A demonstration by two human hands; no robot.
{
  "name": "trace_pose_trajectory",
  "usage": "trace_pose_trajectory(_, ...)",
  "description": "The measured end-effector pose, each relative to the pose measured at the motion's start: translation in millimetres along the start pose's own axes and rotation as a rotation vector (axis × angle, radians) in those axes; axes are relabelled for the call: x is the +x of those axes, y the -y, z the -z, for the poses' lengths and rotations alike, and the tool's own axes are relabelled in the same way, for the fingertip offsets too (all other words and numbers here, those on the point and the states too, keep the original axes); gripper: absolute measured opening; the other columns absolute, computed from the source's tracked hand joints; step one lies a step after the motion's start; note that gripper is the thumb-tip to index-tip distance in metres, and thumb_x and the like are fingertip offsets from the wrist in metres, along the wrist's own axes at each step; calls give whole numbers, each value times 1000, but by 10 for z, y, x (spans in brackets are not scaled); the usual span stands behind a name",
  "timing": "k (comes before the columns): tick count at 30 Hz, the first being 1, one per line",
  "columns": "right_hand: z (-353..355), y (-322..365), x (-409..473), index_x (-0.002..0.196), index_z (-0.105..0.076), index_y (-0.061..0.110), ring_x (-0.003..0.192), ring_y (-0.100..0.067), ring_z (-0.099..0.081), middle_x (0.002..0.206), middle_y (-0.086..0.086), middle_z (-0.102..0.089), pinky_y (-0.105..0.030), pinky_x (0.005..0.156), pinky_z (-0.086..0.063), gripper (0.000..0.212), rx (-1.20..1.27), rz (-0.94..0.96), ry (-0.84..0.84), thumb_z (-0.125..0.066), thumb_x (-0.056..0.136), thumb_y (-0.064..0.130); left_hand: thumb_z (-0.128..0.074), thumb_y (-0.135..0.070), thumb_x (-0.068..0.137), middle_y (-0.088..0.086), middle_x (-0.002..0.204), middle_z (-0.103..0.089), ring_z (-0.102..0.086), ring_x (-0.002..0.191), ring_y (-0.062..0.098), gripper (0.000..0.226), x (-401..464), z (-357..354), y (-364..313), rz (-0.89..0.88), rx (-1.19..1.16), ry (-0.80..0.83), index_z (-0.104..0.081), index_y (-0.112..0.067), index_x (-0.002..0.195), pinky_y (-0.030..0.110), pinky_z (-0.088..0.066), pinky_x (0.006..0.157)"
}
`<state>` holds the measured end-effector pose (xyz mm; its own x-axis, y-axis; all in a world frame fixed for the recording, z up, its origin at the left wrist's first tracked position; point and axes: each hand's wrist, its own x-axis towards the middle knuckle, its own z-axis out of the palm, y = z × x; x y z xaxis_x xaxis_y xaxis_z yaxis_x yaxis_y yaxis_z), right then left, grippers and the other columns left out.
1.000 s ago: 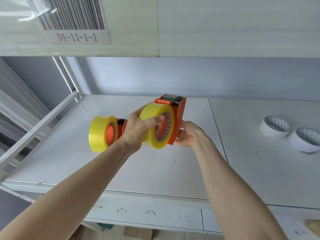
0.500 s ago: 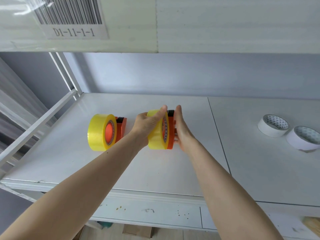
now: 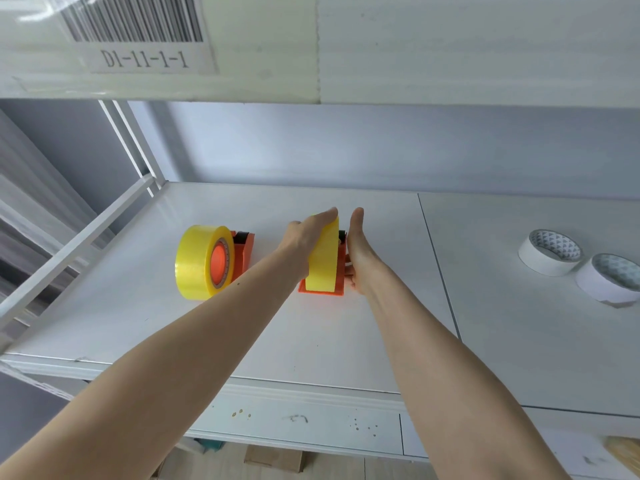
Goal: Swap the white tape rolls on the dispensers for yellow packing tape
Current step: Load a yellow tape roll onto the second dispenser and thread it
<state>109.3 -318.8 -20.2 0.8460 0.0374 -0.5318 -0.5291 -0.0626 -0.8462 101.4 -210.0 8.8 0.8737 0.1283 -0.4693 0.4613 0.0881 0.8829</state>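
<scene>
An orange dispenser [image 3: 323,289] carrying a yellow tape roll [image 3: 323,259] stands on the white shelf [image 3: 284,341], seen edge-on. My left hand [image 3: 304,237] lies flat against the roll's left face. My right hand [image 3: 358,251] presses the dispenser's right side, fingers straight. A second orange dispenser [image 3: 244,247] with a yellow roll [image 3: 199,263] stands to the left, untouched. Two white tape rolls [image 3: 550,251] [image 3: 611,282] lie flat on the shelf at the right.
An upper shelf beam with a barcode label reading D1-11-1-1 [image 3: 145,58] hangs overhead. White frame bars [image 3: 76,244] border the shelf on the left. A seam [image 3: 438,265] splits the shelf into two panels. Cardboard [image 3: 273,459] lies on the floor below.
The dispenser with the yellow roll went from held up and tilted to standing on the shelf, turned edge-on. Both hands came down with it and flattened against its sides.
</scene>
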Motion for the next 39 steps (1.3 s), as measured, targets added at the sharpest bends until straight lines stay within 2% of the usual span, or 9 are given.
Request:
trace_pose_trajectory(3,-53,57,37,82,-61,15,48,-19,-68,56,-5,-68,-20,44,-53,85,-40,-52,5,-7,89,80,-80,-69,40,10,119,-68,-68,106,36,109,93,29,72,14,-20,-15,-51,-17,131,55,-53,94)
trace_pose_trajectory(7,-48,140,88,80,-59,10,79,-29,-66,79,-12,-65,-38,90,-55,97,-236,-171,-26,-11,74,94,-82,-81,13,9,130,-65,-65,115,38,139,486,116,267,89,-59,-16,-52,-24,136,57,-49,97)
trace_pose_trajectory(11,-62,253,26,82,-59,2,89,-35,-69,85,-19,-65,-49,92,-56,99,-339,-206,21,-14,78,91,-77,-74,30,12,114,-74,-74,97,37,114,434,170,269,86,-67,0,-60,-18,128,54,-55,93)
trace_pose_trajectory(15,-6,322,13,95,-68,-2,94,-37,-66,99,-22,-66,-47,95,-54,114,-569,-220,-46,-6,75,92,-77,-87,22,11,138,-59,-59,123,42,135,483,92,322,111,-51,-21,-48,-26,139,62,-47,98)
trace_pose_trajectory(20,7,226,12,113,-63,1,106,-33,-64,118,-18,-65,-44,100,-50,109,-356,-175,-46,-9,80,89,-68,-81,40,10,149,-47,-49,134,39,129,-32,-15,105,78,-43,-16,-28,-26,149,58,-40,108)
trace_pose_trajectory(25,-90,114,-18,75,-57,13,51,-17,-65,60,-7,-66,-22,50,-47,85,-23,-102,-39,-12,86,84,-59,-101,30,5,151,-48,-49,135,38,139,334,28,265,114,-34,4,-34,-36,149,59,-41,105)
trace_pose_trajectory(29,-284,55,-70,117,-64,17,84,-30,-74,98,-16,-74,-39,68,-60,99,44,-100,46,-14,76,92,-39,-86,81,13,100,-76,-73,88,29,84,-38,98,144,105,-44,96,-67,-13,111,44,-58,77)
trace_pose_trajectory(35,-241,76,-172,89,-64,19,69,-21,-65,84,-9,-68,-31,55,-49,82,-19,-45,-18,-9,89,80,-26,-80,90,8,72,-77,-74,66,25,77,-20,162,171,73,-45,185,-68,-15,97,35,-58,64)
trace_pose_trajectory(39,-171,137,-229,146,-44,23,116,-24,-61,143,-8,-55,-27,80,-40,81,-67,24,-68,-8,94,74,-22,-77,93,6,79,-76,-71,74,23,77,-101,140,133,30,9,161,-66,-15,98,34,-54,66)
